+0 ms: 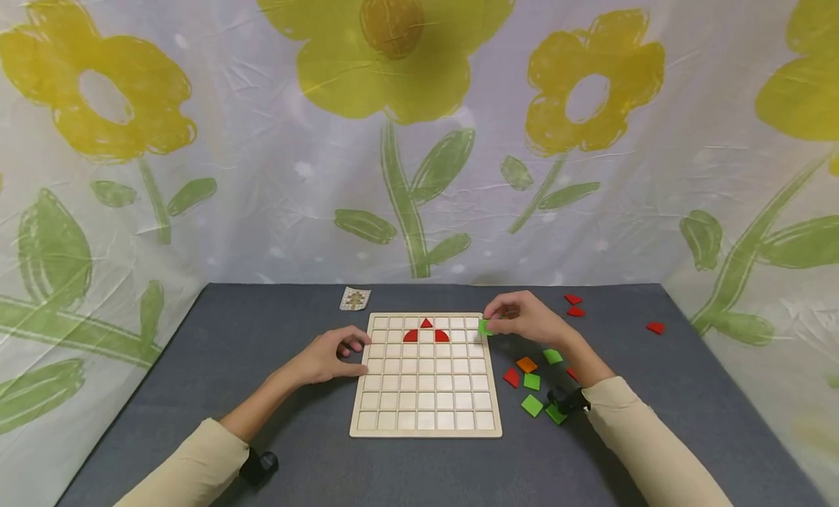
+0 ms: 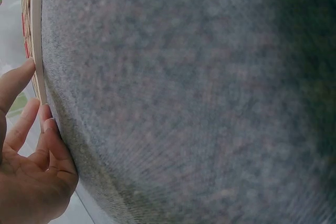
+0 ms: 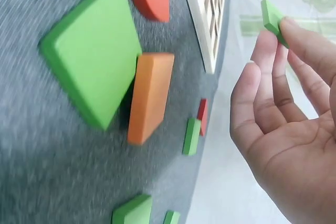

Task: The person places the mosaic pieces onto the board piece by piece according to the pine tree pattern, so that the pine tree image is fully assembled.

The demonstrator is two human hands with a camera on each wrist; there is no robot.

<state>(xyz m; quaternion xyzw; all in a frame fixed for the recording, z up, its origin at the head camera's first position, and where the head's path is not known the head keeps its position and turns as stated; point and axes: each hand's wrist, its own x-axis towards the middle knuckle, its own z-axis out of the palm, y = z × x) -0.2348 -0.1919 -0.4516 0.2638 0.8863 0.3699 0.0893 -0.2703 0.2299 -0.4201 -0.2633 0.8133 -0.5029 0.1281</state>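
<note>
A pale wooden grid board (image 1: 426,401) lies flat on the table. In its upper rows sit a red triangle (image 1: 426,323) and two red quarter-circle pieces, one lower left (image 1: 411,336) and one lower right (image 1: 442,336). My left hand (image 1: 328,355) touches the board's left edge with thumb and fingertips; the left wrist view shows the thumb (image 2: 26,72) against the rim. Between thumb and fingers, my right hand (image 1: 527,319) pinches a green tile (image 3: 272,20), held above the table at the board's upper right edge.
Right of the board lie several loose pieces, among them an orange tile (image 1: 526,364), a red quarter-circle piece (image 1: 511,377) and a green tile (image 1: 532,405). More red pieces (image 1: 573,299) lie at the back right. A small patterned card (image 1: 355,299) lies behind the board, before a flowered curtain (image 1: 295,223).
</note>
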